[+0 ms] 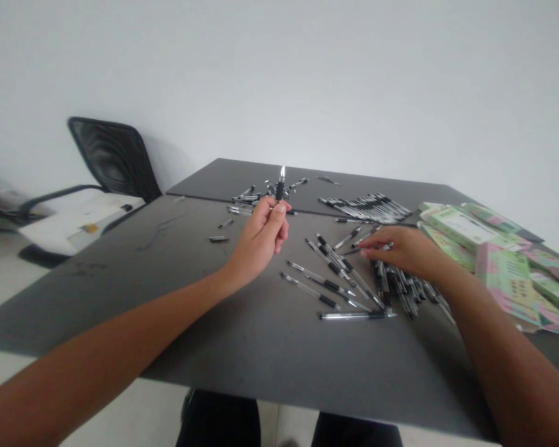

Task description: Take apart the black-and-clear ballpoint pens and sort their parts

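My left hand [262,238] is raised over the dark grey table [177,292] and pinches a short black pen part with a silver tip [281,182], held upright. My right hand [400,249] rests on a heap of black-and-clear pens [400,288], its fingers closed on one pen [370,248] that lies on the table. Several loose pens [328,276] lie between my two hands. Small pen parts [256,197] are scattered farther back, behind my left hand.
A neat row of pens [368,208] lies at the back of the table. Green and pink flat boxes [498,254] are stacked along the right edge. A black mesh chair [109,158] stands at the left by the white wall.
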A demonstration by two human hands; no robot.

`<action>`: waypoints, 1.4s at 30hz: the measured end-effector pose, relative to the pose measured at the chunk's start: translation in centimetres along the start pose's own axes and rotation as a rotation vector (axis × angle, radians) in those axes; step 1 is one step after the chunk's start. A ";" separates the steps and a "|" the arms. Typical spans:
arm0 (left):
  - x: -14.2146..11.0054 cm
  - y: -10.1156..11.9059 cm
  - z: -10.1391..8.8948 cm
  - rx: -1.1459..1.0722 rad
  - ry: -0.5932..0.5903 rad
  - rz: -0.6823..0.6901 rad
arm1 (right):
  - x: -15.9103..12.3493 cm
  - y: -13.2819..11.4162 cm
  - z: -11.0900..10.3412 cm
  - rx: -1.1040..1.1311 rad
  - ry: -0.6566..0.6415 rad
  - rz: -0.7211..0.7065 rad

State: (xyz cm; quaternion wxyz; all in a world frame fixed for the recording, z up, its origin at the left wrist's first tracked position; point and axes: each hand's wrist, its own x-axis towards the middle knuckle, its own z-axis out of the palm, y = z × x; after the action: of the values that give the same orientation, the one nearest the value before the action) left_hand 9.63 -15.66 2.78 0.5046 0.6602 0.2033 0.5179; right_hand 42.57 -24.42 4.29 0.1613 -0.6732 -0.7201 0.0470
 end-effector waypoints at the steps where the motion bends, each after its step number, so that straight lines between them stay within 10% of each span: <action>1: -0.1 0.0 0.1 -0.008 -0.009 -0.008 | 0.0 0.2 -0.1 -0.006 -0.008 0.005; 28: -1.5 0.6 0.6 -0.003 -0.122 -0.100 | -0.7 3.2 -1.7 -0.090 0.154 0.159; 42: -1.4 0.7 0.7 -0.028 -0.096 -0.112 | -1.0 2.2 -3.1 -0.113 -0.063 0.143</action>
State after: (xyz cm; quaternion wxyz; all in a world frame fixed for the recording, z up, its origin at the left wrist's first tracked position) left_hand 9.56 -17.36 2.73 0.5509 0.6649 0.2081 0.4594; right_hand 45.60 -25.72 6.41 0.0965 -0.7293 -0.6763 0.0387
